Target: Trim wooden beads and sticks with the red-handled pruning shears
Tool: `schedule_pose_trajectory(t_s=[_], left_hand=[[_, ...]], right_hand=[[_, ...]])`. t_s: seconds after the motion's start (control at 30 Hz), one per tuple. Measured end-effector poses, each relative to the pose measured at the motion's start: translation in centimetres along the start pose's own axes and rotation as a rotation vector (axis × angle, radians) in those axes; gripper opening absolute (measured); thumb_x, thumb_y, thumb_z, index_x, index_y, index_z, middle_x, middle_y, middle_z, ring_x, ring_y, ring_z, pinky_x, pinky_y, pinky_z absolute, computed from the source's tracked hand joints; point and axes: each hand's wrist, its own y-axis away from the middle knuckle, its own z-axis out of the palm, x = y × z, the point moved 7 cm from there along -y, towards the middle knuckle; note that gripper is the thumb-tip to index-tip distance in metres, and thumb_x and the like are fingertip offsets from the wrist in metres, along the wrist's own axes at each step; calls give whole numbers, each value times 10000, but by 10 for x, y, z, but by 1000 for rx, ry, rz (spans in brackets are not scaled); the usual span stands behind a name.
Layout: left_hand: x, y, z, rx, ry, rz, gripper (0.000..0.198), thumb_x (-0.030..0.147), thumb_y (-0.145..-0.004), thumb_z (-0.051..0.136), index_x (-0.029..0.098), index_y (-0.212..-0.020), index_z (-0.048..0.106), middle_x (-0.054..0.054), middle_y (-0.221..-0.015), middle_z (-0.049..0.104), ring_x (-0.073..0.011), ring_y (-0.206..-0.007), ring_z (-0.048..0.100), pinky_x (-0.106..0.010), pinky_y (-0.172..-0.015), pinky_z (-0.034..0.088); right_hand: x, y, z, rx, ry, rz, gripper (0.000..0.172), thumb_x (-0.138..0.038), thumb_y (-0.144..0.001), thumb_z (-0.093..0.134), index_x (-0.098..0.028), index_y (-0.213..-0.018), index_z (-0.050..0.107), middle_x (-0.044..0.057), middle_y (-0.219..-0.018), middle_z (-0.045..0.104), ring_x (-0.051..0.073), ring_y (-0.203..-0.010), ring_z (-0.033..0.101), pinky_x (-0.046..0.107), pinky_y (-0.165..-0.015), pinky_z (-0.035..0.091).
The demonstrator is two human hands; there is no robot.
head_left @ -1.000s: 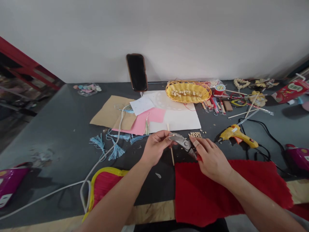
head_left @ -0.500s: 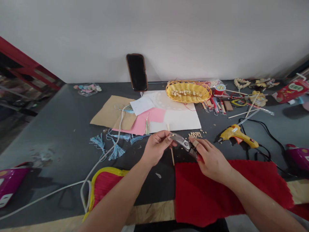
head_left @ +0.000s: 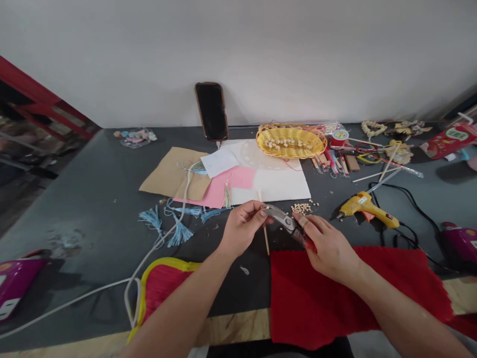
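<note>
1. Dark grey worktop (head_left: 85, 199) is backed by a smooth white wall (head_left: 238, 49), and a black phone (head_left: 211, 112) is propped against that wall.
2. Pale blue thread tassels (head_left: 179, 233) are spread at the left, with soft, fringed ends.
3. A thin wooden stick (head_left: 266, 238) is pinched between the thumb and fingers of the left hand (head_left: 242, 228). Its long axis runs almost straight away from the person, slightly tilted.
4. Metal pruning shears (head_left: 286, 222) are gripped by the right hand (head_left: 330, 248), with the fingers curled around a red handle. Their long axis slants up and left, so the blades lie just beside the stick; contact cannot be told.
5. A woven yellow basket (head_left: 290, 141) and loose wooden beads (head_left: 301, 208) lie beyond the shears.
6. Red fabric (head_left: 335, 293) lies below the right hand, and a yellow glue gun (head_left: 365, 209) lies further right.
</note>
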Motion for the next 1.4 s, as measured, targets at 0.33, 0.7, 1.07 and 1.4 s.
schedule_pose_trajectory(t_s=[0.33,0.7,1.07,1.4], left_hand=[[-2,4,-1,0,-44,5,268,409,-769,727,145,-760,682,-39,-644,681,-126,-592,579,-228,-569,414],[-2,0,-1,-19,-31,19,233,377,-798,702,151,-745,678,-28,-640,676,-114,-593,548,-227,-583,404],[-3,0,6,-66,132,-55,282,394,-741,756,143,-680,643,-14,-573,642,-102,-547,526,-222,-560,391],[-9,3,5,-19,98,-55,260,386,-778,721,149,-702,644,-5,-596,642,-95,-568,523,-214,-577,391]], right_hand=[[-6,3,-3,17,-37,-10,612,-36,-756,442,-185,-1349,412,124,-1225,594,262,-1078,587,433,-919,541],[-1,-2,1,-19,92,22,740,-60,-753,471,-173,-1458,273,153,-1270,548,317,-1121,518,506,-919,511],[-1,-1,2,-31,11,11,704,-52,-747,448,-149,-1431,312,149,-1226,549,283,-1104,522,476,-956,499],[-5,3,7,-75,-29,56,657,-54,-759,430,-162,-1401,344,134,-1220,561,278,-1100,546,451,-929,520]])
